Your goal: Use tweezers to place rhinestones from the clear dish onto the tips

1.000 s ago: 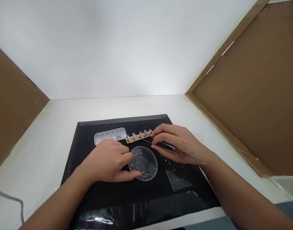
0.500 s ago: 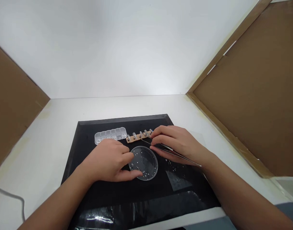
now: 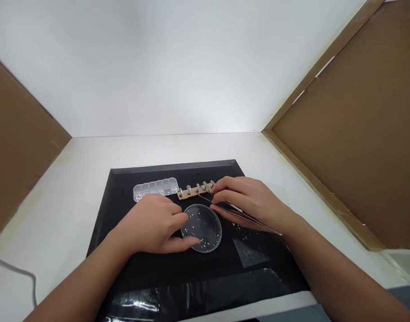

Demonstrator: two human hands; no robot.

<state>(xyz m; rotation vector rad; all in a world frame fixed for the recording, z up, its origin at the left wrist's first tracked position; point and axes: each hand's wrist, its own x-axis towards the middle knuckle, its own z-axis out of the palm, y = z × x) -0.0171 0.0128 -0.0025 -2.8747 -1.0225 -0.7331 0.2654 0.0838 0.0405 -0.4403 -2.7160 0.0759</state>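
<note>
My right hand [image 3: 247,199] holds a pair of metal tweezers [image 3: 252,218] between thumb and fingers. The tweezers' tips are apart and reach toward a narrow tan strip [image 3: 193,192] that carries several small clear, capsule-like pieces with metal parts. Just below the strip lies a round clear dish [image 3: 207,230] with tiny white bits scattered in it. At the dish's left side is my left hand [image 3: 158,226], its thumb stretched over the near rim and the other fingers loosely curled, thumb and forefinger apart. Whether the thumb presses on the dish I cannot tell.
A clear compartment box [image 3: 156,185] stands behind my left hand, with small bits in its front row. A black mat [image 3: 151,273] lies under everything. More white bits and a transparent sheet [image 3: 250,252] are at right. Cardboard walls [image 3: 352,129] flank the white table.
The whole view has shifted very slightly. Both hands, the tweezers and the dish keep the same places relative to each other.
</note>
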